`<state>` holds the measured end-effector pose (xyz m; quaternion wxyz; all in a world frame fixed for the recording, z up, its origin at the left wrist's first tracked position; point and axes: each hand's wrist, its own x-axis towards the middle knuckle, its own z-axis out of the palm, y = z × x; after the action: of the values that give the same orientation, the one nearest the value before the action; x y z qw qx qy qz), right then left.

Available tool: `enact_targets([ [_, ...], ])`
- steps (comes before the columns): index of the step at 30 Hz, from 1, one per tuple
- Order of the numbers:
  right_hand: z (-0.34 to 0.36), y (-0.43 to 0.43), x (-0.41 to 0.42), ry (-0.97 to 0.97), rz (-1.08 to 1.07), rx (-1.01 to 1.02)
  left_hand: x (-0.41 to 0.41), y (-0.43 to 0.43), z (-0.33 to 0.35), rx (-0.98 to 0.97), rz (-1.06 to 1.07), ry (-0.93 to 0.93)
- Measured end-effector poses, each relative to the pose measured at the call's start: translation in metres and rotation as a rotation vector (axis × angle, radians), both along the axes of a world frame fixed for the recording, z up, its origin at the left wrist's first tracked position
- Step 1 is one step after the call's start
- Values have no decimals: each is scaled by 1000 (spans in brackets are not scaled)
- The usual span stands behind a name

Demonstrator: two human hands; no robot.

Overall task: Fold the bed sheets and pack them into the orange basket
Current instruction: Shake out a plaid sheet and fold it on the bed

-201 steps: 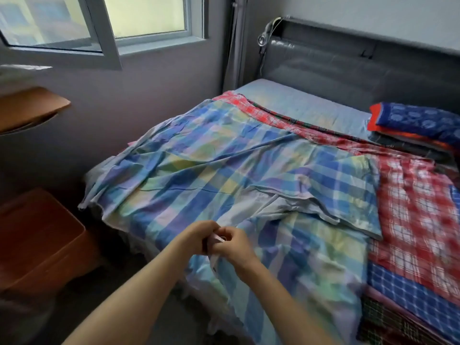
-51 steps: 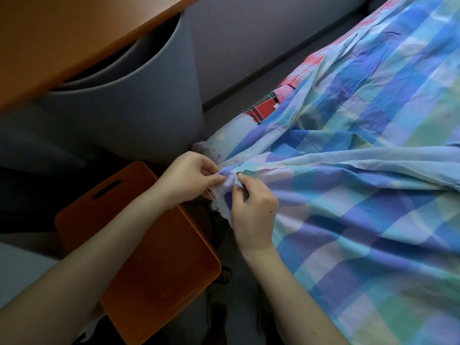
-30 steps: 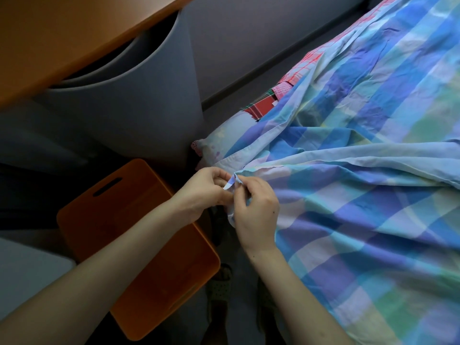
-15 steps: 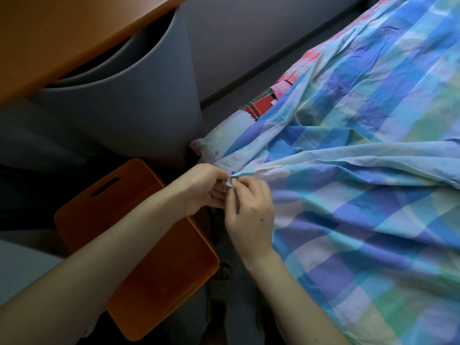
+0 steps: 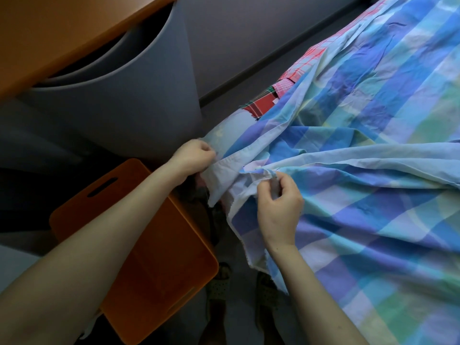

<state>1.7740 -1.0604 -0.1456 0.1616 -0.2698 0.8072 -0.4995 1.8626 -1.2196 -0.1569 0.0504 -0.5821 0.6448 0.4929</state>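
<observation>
- Centre frame: the left hand [image 5: 193, 158] pinches a pale hem of the blue-and-green checked sheet [image 5: 373, 145], fingers curled tight on the cloth.
- Just right of it, the right hand [image 5: 278, 202] grips a bunched corner of the same sheet, which fills the right half.
- The orange basket [image 5: 149, 245] sits lower left, beneath the left forearm.
- A red plaid sheet [image 5: 261, 105] peeks out above; seemingly sandalled feet [image 5: 221, 282] show dimly below.
</observation>
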Motion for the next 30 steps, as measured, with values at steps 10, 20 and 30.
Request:
enact_targets([
  [10,-1,1,-19,-242,-53,-51,2,1,-116,-21,-105,-191],
  [20,9,7,-10,-326,28,-90,25,17,-62,-277,57,165],
  [30,69,19,10,-271,72,-140,14,53,83,7,-40,404],
])
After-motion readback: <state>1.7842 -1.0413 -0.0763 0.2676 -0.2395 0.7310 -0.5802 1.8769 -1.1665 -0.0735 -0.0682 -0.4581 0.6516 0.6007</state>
